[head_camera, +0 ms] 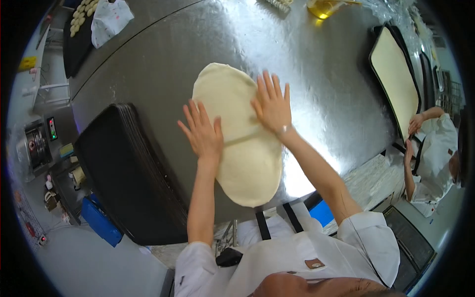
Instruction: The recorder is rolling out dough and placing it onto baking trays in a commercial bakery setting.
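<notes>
A long, flat sheet of pale dough (252,167) lies on the stainless steel table (163,74), its far end tilted to the left. A crease or fold line runs across its middle. My left hand (204,137) lies flat over the dough's left edge, fingers spread and pointing away from me. My right hand (274,104) rests at the right edge near the crease, with its thumb over the dough and its fingers spread. Neither hand grips anything.
Stacked black baking trays (122,174) stand at the left. At the right, a co-worker (432,148) touches a tray with a dough sheet (395,74). A container of yellow liquid (323,9), a brush (278,4) and a far-left tray (76,55) with dough pieces are at the back.
</notes>
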`<act>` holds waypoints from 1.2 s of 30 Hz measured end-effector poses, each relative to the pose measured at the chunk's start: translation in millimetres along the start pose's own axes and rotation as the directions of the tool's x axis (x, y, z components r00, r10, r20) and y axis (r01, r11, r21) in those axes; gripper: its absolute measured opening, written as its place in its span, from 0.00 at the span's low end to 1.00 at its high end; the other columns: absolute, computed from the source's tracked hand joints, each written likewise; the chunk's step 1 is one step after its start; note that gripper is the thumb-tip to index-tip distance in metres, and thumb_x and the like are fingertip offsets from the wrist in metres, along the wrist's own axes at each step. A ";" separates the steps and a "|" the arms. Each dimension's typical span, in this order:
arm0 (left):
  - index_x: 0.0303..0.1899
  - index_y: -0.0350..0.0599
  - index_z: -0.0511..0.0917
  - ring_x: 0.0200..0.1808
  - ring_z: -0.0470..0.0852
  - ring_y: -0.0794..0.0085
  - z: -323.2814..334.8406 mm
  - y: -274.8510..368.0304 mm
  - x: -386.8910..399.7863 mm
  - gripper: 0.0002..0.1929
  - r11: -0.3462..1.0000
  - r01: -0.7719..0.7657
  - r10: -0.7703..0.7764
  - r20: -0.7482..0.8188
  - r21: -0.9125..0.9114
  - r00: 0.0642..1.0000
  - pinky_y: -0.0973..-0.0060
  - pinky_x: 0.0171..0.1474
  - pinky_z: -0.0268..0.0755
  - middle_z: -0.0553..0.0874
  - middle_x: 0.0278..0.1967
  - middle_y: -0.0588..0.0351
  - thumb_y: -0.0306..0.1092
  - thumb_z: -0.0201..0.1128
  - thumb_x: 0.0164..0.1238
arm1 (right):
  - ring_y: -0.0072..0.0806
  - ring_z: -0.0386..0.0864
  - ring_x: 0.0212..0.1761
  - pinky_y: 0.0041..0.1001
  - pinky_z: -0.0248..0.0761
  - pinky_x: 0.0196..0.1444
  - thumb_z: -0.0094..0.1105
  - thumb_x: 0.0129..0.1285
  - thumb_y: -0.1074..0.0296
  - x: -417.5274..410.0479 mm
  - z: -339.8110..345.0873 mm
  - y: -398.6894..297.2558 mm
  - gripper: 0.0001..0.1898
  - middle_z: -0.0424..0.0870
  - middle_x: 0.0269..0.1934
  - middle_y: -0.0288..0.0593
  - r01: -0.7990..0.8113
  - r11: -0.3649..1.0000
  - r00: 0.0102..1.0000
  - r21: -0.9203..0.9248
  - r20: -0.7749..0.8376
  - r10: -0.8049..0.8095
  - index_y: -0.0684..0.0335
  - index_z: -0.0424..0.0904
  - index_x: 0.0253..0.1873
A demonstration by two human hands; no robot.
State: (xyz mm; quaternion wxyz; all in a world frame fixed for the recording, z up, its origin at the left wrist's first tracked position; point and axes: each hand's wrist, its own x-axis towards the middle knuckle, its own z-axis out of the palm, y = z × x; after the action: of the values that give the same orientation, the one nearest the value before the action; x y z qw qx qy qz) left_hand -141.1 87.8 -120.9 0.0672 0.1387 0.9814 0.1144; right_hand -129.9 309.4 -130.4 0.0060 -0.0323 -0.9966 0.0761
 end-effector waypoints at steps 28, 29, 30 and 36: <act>0.79 0.42 0.56 0.82 0.52 0.54 21.5 -17.0 173.8 0.35 0.996 0.012 0.003 -0.166 0.087 0.986 0.41 0.80 0.38 0.57 0.81 0.48 0.55 0.44 0.81 | 0.45 0.61 0.79 0.54 0.52 0.77 0.49 0.73 0.41 157.0 34.5 27.6 0.36 0.63 0.78 0.49 0.111 0.993 0.976 -0.047 -0.184 -0.118 0.62 0.66 0.76; 0.79 0.42 0.56 0.82 0.52 0.54 19.1 -17.4 194.4 0.35 0.996 0.013 0.003 -0.175 0.086 0.985 0.41 0.80 0.38 0.57 0.81 0.48 0.55 0.44 0.81 | 0.45 0.61 0.79 0.54 0.52 0.77 0.49 0.73 0.41 177.1 34.8 28.7 0.36 0.63 0.78 0.49 0.114 0.992 0.974 -0.049 -0.192 -0.122 0.62 0.66 0.76; 0.79 0.43 0.56 0.82 0.52 0.54 17.3 -18.8 205.9 0.35 0.997 0.018 -0.002 -0.191 0.081 0.982 0.42 0.80 0.38 0.57 0.81 0.48 0.55 0.43 0.82 | 0.45 0.63 0.77 0.51 0.55 0.75 0.49 0.73 0.40 187.4 33.7 29.2 0.35 0.66 0.76 0.50 0.127 0.992 0.968 -0.021 -0.215 -0.128 0.61 0.67 0.75; 0.78 0.45 0.60 0.82 0.52 0.54 28.9 -34.9 268.0 0.33 0.991 0.122 -0.135 -0.314 -0.062 0.940 0.43 0.80 0.38 0.61 0.79 0.49 0.56 0.38 0.84 | 0.42 0.76 0.57 0.44 0.67 0.59 0.49 0.73 0.37 239.3 18.2 30.6 0.33 0.80 0.52 0.49 0.180 0.954 0.973 0.241 -0.188 -0.136 0.59 0.74 0.68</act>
State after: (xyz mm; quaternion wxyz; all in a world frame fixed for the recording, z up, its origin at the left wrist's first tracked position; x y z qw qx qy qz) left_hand -400.6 138.2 -184.1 -0.0813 0.0529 0.9838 0.1509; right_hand -367.1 352.4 -151.4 0.1006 0.0425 -0.9735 0.2008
